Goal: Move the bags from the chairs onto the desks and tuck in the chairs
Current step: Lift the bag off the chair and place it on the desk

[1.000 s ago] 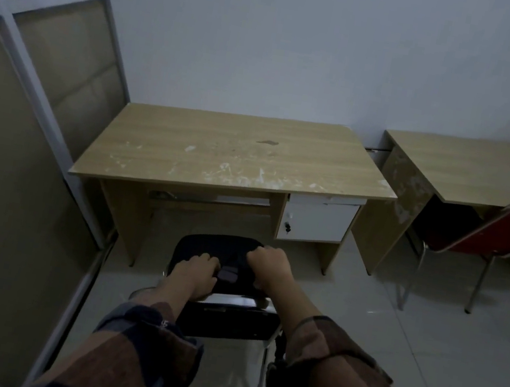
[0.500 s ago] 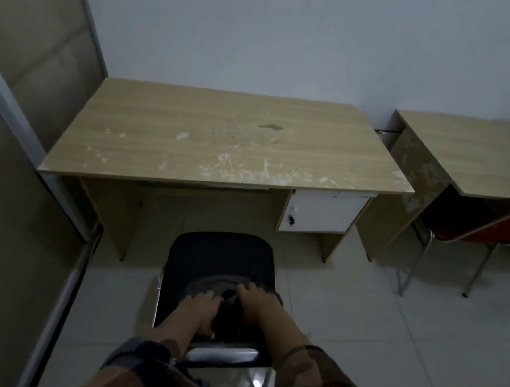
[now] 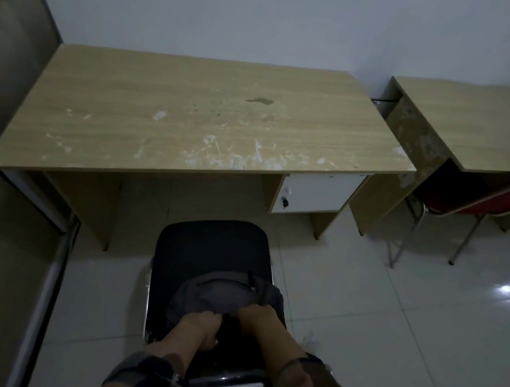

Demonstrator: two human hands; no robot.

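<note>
Dark grey bag [image 3: 223,296] sits on the black chair [image 3: 210,250] seat, near side of the wooden desk [image 3: 192,115]. Left hand [image 3: 200,322] and right hand [image 3: 260,317] both curl fingers into the bag's near edge. Red chair [image 3: 496,196] far right.

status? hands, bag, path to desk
Both hands, left and right, grip the grey bag. Bag on black chair. Desk ahead, nothing between.

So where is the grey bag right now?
The grey bag lies on the black chair low in the head view, gripped by both hands, before the near desk.
</note>
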